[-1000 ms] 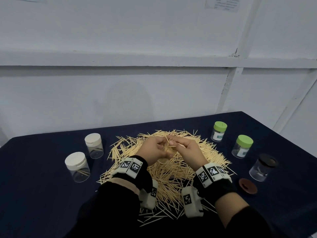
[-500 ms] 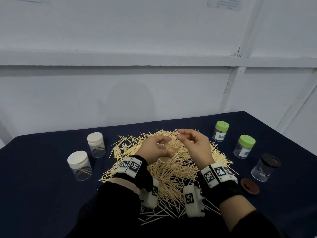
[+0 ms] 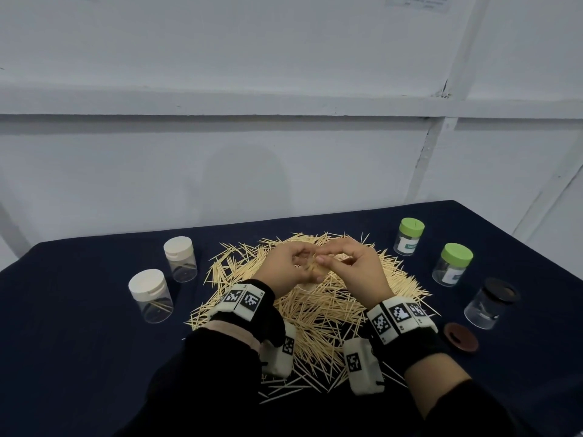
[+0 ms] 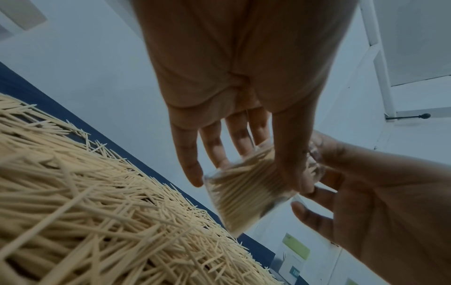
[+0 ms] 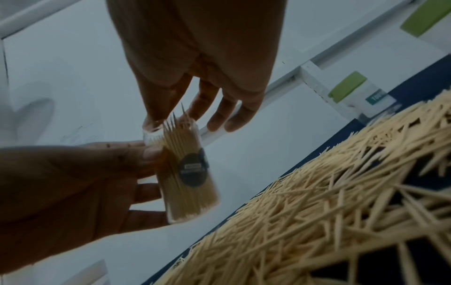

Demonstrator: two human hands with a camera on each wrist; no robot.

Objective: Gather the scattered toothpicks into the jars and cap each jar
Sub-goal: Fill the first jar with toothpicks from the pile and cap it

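Clear jar [image 5: 185,169] (toothpick-filled) gripped by left hand [image 3: 285,268], right hand [image 3: 353,266] fingertips at mouth

1. Clear jar [image 3: 310,272]: almost wholly hidden between both hands in head view.
2. Dark label [image 5: 193,170] on jar: print blurred, unreadable.
3. Right hand [image 5: 195,63]: fingertip contact with jar mouth unclear.
4. Green-lidded jar [image 4: 294,256]: blurred, cut by frame edge.
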